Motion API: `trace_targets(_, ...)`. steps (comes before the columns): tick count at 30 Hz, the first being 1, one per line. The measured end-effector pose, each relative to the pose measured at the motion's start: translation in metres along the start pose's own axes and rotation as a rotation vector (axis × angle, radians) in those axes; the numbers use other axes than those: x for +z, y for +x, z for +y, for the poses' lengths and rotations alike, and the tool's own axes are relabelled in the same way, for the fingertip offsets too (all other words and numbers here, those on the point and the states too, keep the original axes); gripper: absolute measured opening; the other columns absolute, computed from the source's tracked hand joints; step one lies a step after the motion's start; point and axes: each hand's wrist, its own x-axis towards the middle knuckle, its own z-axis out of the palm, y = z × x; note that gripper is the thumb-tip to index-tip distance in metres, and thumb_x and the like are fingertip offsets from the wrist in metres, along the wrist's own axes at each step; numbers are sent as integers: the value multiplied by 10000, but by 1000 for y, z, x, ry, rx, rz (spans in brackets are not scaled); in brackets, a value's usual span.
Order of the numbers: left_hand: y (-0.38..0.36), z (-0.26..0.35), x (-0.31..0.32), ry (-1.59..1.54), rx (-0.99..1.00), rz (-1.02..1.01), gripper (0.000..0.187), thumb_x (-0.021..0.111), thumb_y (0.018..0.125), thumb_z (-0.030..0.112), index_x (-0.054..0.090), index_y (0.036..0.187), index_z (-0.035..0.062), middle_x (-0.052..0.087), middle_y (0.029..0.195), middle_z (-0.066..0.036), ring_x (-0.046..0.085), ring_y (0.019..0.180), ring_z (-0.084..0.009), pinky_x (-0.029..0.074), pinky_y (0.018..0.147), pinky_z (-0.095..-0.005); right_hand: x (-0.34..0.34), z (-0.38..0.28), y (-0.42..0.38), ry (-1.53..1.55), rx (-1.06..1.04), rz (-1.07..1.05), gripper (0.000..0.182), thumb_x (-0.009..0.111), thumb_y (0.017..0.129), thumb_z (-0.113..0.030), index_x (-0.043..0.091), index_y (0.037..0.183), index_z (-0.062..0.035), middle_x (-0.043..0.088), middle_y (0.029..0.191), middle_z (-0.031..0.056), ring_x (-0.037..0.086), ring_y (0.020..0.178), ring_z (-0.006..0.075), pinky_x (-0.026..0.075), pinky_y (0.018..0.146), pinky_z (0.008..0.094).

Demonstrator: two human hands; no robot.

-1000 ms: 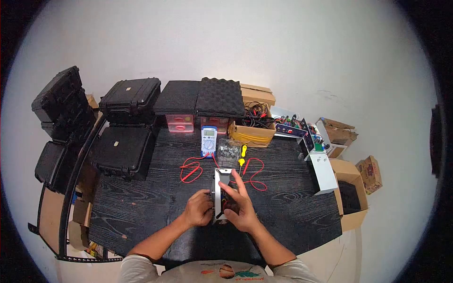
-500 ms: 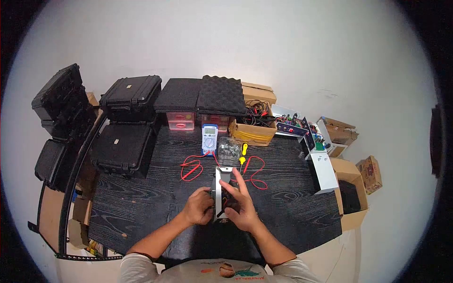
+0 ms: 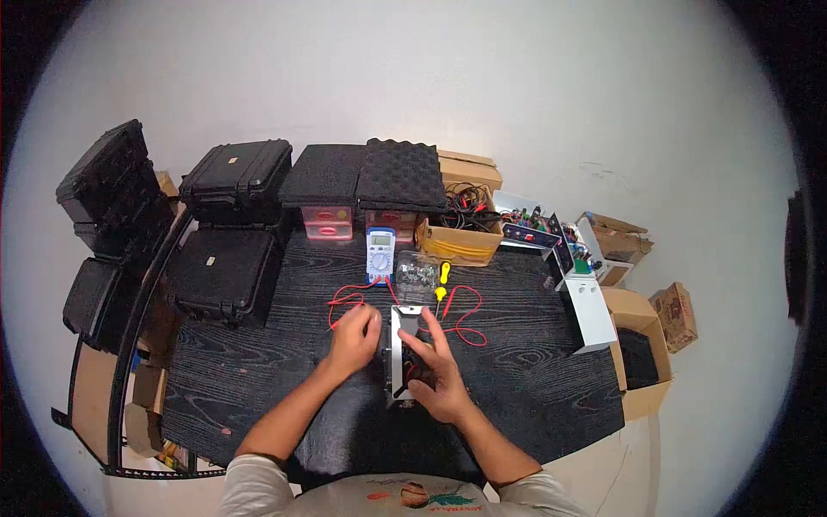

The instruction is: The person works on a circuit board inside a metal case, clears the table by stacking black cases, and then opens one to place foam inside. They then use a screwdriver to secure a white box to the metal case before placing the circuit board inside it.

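Observation:
A narrow metal case [image 3: 397, 355] with a silver edge and a dark inside, where a bit of red wire shows, stands at the near middle of the table. My right hand [image 3: 442, 379] grips it from the right, index finger stretched to its far end and thumb at the near end. Left of the case, apart from it, my left hand [image 3: 351, 340] is closed with curled fingers; whatever may be in them is hidden. Beyond the case are a clear plastic box [image 3: 417, 277] of small parts and a yellow-handled screwdriver [image 3: 444, 274].
A blue-and-white multimeter [image 3: 380, 257] with red leads lies beyond my left hand. Black hard cases [image 3: 226, 271] are stacked at the left. A cardboard box of cables [image 3: 461, 246] stands at the back. White housings with circuit boards [image 3: 591, 314] line the right edge.
My left hand has come away from the metal case's side and moved up and slightly left. My right hand keeps its hold on the case.

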Motion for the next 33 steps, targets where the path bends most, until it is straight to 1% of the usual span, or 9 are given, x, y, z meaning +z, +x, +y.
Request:
trace_targets(4, 68, -18, 15, -46, -196, -182, 266, 616, 1033, 213, 653, 1030, -50, 689, 939, -186, 677, 854, -330, 520, 779, -420, 0, -1, 0, 12, 18, -6, 698, 683, 843, -144, 558, 1528, -98, 91, 1741, 242, 492, 1440, 287, 414, 1139, 371)
trace_targets(10, 119, -31, 31, 35, -51, -167, 429, 583, 1065, 320, 648, 1342, -1, 713, 1230, -168, 687, 1064, -271, 518, 932, -355, 0, 0, 3, -91, -30, -35, 769, 702, 810, -25, 527, 1551, -136, 87, 1731, 261, 558, 1370, 318, 409, 1149, 408)
trace_targets(14, 97, 9, -16, -545, -339, -391, 463, 525, 1095, 397, 642, 1374, 46, 694, 1279, -70, 631, 1185, -223, 476, 1039, -386, 3, 1, 7, -98, -51, -62, 769, 723, 828, -47, 510, 1561, -142, 76, 1730, 264, 533, 1396, 345, 404, 1160, 426)
trace_targets(19, 62, 57, -53, -416, -221, -526, 420, 611, 1058, 346, 656, 1307, 11, 710, 1195, -75, 640, 1086, -186, 495, 984, -357, 13, 9, 11, -63, -70, -100, 807, 827, 859, -224, 475, 1581, -147, 95, 1728, 269, 482, 1448, 363, 401, 1166, 448)
trace_targets(22, 58, 58, -62, -354, -231, -531, 379, 677, 1022, 269, 661, 1272, -16, 719, 1131, -90, 651, 1058, -166, 515, 948, -346, 1, 10, 16, -272, -176, -202, 984, 917, 777, -334, 422, 1608, -149, 128, 1726, 257, 447, 1476, 378, 413, 1164, 462)
trace_targets(25, 55, 49, -69, -337, -238, -516, 355, 699, 1004, 228, 670, 1246, -30, 729, 1099, -89, 657, 1051, -155, 519, 947, -335, -21, 1, 18, -43, 24, -241, 1173, 987, 658, -378, 370, 1629, -146, 144, 1724, 251, 376, 1516, 405, 394, 1186, 495)
trace_targets(26, 54, 48, -70, -339, -241, -513, 355, 700, 1001, 225, 669, 1247, -30, 730, 1105, -87, 656, 1052, -154, 519, 948, -334, -28, 6, 20, -80, 71, -265, 1336, 1035, 542, -382, 319, 1647, -158, 121, 1722, 266, 283, 1556, 424, 364, 1211, 523)
trace_targets(29, 51, 49, -74, -358, -267, -494, 330, 695, 997, 205, 677, 1232, -26, 728, 1117, -77, 650, 1053, -146, 512, 956, -331, -25, 19, 20, -324, 8, -372, 1351, 1035, 523, -341, 303, 1643, -155, 178, 1690, 281, 246, 1558, 452, 334, 1230, 533)
trace_targets(33, 46, 48, -81, -367, -238, -456, 290, 692, 990, 176, 688, 1206, -17, 728, 1105, -68, 641, 1042, -135, 505, 953, -331, -5, 33, 23, -285, -57, -368, 1342, 1026, 487, -343, 325, 1614, -147, 300, 1598, 275, 312, 1493, 481, 326, 1232, 530)
